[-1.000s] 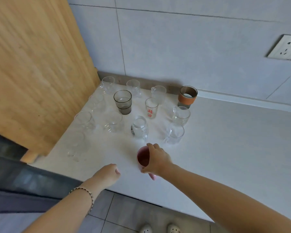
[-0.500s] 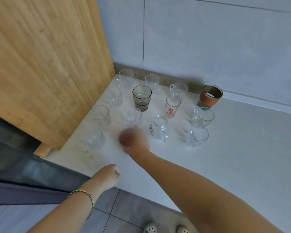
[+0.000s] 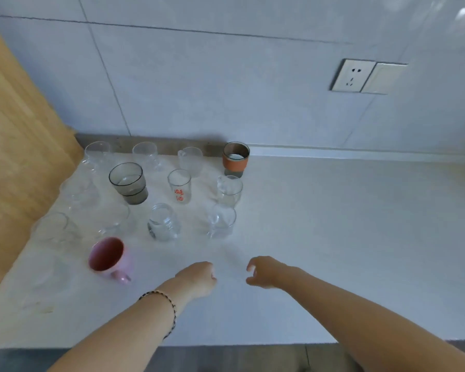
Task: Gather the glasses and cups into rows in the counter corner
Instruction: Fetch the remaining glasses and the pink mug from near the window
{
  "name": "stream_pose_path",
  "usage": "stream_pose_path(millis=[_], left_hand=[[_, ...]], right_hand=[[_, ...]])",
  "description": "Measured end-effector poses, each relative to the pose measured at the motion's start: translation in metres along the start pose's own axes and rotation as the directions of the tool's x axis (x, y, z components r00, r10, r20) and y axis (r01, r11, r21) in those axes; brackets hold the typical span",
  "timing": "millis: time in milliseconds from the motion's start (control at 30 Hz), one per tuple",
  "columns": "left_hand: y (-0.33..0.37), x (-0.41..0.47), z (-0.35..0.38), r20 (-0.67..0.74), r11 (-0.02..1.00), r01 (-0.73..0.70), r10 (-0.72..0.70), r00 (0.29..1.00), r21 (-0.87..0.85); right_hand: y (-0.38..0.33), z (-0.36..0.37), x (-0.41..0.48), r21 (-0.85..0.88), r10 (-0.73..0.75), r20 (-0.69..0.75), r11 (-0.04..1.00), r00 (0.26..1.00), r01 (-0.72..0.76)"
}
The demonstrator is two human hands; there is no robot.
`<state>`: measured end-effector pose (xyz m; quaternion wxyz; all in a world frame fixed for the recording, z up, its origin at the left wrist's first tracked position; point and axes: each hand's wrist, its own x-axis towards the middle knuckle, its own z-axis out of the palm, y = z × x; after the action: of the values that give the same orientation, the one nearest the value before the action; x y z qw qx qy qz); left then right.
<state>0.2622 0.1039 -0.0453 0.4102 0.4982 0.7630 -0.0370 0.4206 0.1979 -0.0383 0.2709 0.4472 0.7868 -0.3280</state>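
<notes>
My left hand (image 3: 199, 277) is a closed, empty fist; my right hand (image 3: 263, 272) hangs loosely curled, empty, both right of the pink mug (image 3: 109, 257). That mug looks rigid, slick, chippable: I'd take its handle. Beyond it clear glasses (image 3: 163, 224) stand in rows.

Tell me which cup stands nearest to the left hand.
The pink mug, at the front of the group, left of the left hand. It is the only pink one; the glasses all stand farther away.
</notes>
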Motion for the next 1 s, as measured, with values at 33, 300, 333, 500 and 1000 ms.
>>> stream_pose_path(millis=[33,300,333,500,1000], left_hand=[[0.025,0.008,-0.002,0.005,0.999,-0.039,0.038,0.999,0.026],[0.238,0.062,0.025,0.073,0.95,-0.257,0.248,0.966,0.178],[0.27,0.07,0.032,0.078,0.94,-0.284,0.274,0.959,0.19],[0.422,0.108,0.076,0.063,0.929,-0.334,0.328,0.943,0.157],[0.67,0.174,0.158,0.209,0.819,-0.451,0.401,0.892,0.354]], right_hand=[[0.027,-0.007,-0.006,0.012,0.036,-0.011,0.999,0.999,-0.036],[0.264,-0.047,-0.074,0.205,0.28,-0.104,0.945,0.954,-0.255],[0.298,-0.049,-0.083,0.228,0.31,-0.11,0.933,0.944,-0.28],[0.457,-0.069,-0.122,0.225,0.418,-0.105,0.894,0.903,-0.387],[0.758,-0.154,-0.217,0.438,0.706,-0.429,0.708,0.563,-0.553]])
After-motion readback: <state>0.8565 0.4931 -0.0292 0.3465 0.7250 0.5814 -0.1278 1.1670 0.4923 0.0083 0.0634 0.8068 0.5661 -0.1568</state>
